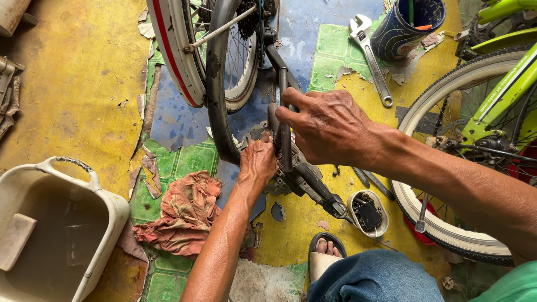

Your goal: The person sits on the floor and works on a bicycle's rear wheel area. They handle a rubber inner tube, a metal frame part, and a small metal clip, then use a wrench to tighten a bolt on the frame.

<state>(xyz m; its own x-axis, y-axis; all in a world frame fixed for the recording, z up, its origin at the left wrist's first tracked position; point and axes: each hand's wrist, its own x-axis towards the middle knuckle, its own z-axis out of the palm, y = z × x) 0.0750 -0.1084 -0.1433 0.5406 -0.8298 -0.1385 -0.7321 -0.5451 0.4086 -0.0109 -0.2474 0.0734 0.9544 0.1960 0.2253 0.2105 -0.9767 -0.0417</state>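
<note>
At the middle of the floor, between the two bicycles: a black crank arm (285, 120) and its greasy chainring (291, 173), lying low over worn yellow and green matting (335, 53); right hand (330, 127) wrapped over the upper part of the crank arm, fingers (291, 114) curled closed around the bar; left hand (257, 162) pressed in from below against the toothed ring beside the crank, fingers bent and tucked behind the metal, grip partly hidden, so hard to say how firmly closed.

Probably stiff, heavy steel for its size; no give anywhere; likely slick with oil and grit, so apt to slip through a loose palm. Best taken along the plain shank of the arm, as the right hand has it, away from the teeth; sharp edges on the ring, better pushed with the heel of the hand than pinched.

Just beyond, a red-striped wheel (179, 50) and a dark tyre (215, 84) curving down beside the left wrist; to the right, a white-walled wheel on a bright green frame (503, 95). Nearby: an adjustable wrench (372, 59) flat on the mat, a blue cup (403, 28) beside it, a small tub of parts (368, 212), a crumpled reddish rag (184, 215), a pale plastic basin (61, 223), a sandalled foot (327, 254).
</note>
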